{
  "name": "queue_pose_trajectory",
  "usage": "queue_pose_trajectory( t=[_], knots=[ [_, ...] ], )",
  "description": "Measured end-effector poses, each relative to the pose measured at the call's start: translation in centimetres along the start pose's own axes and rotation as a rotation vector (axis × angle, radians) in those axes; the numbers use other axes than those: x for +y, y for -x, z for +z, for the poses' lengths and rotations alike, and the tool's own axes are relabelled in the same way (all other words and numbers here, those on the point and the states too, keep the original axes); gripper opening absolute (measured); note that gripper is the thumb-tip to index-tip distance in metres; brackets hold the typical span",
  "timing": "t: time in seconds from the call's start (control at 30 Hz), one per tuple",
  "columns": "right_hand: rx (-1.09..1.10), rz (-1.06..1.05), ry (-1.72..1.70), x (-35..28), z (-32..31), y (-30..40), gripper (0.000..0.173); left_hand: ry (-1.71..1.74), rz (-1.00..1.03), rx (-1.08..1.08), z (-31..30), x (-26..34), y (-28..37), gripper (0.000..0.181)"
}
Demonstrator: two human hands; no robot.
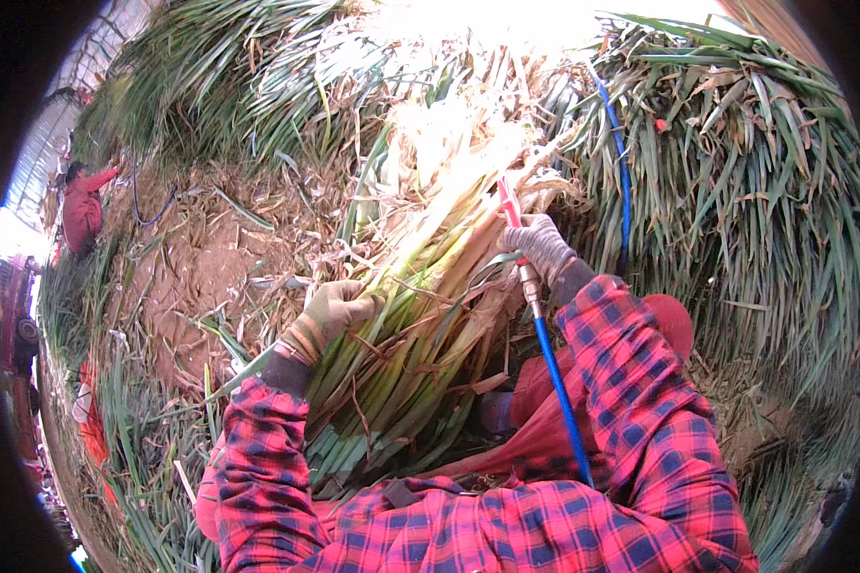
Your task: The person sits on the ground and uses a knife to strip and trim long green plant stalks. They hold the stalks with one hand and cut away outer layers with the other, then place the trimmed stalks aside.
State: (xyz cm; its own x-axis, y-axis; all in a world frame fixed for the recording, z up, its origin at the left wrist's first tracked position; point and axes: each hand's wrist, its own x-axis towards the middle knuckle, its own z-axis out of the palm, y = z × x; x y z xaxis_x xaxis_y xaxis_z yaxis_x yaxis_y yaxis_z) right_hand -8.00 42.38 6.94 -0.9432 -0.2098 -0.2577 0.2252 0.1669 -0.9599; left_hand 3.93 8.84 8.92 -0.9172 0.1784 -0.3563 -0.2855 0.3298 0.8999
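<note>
A loose bundle of long green onions [430, 294] lies slantwise before me, green leaves towards my lap and pale, dry-skinned ends pointing away. My gloved left hand [333, 311] pinches stalks at the bundle's left edge between thumb and fingers. In my gloved right hand [542, 245] is a red air blow gun [509, 204], its nozzle towards the pale ends. A metal coupling [529, 284] joins it to a blue hose [560, 394] running down beside my right forearm. Glare washes out the far ends of the onions.
Heaped green onions stand at the right [745, 186] and upper left [215, 79]. Another blue hose section [620, 157] crosses the right heap. Dry husks litter the bare soil [201, 276]. A person in red [84, 211] works at far left, beyond orange netting [94, 440].
</note>
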Motion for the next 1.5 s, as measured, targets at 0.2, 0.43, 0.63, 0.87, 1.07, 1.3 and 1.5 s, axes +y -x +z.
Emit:
queue_pose_trajectory(
  t=[0.2,0.43,0.63,0.87,1.07,1.3,1.5],
  knots=[
    [-0.039,-0.024,-0.164,-1.6,-1.7,-2.8,0.023,0.054,0.001,-0.023,0.0,-0.1,0.2,0.025],
    [0.052,-0.009,-0.182,-2.5,-3.8,-3.0,0.017,0.053,-0.051,-0.012,0.3,0.6,0.0,0.022],
    [-0.223,0.115,-0.168,0.7,3.0,12.1,0.034,0.045,0.004,0.087,1.0,0.5,0.9,0.02],
    [-0.309,0.032,0.158,4.3,6.5,19.5,0.043,0.061,0.001,0.052,0.1,-1.5,-0.7,0.025],
    [-0.261,0.004,0.259,4.1,5.8,18.6,0.044,0.052,0.03,0.065,0.8,0.0,-0.5,0.025],
    [-0.065,0.068,0.067,1.7,3.2,12.9,0.041,0.031,0.007,0.045,0.5,-0.6,-0.2,0.027],
    [-0.109,0.016,0.238,3.7,4.3,14.5,0.045,-0.055,0.002,0.051,0.4,-1.2,-0.4,0.025]
  ],
)
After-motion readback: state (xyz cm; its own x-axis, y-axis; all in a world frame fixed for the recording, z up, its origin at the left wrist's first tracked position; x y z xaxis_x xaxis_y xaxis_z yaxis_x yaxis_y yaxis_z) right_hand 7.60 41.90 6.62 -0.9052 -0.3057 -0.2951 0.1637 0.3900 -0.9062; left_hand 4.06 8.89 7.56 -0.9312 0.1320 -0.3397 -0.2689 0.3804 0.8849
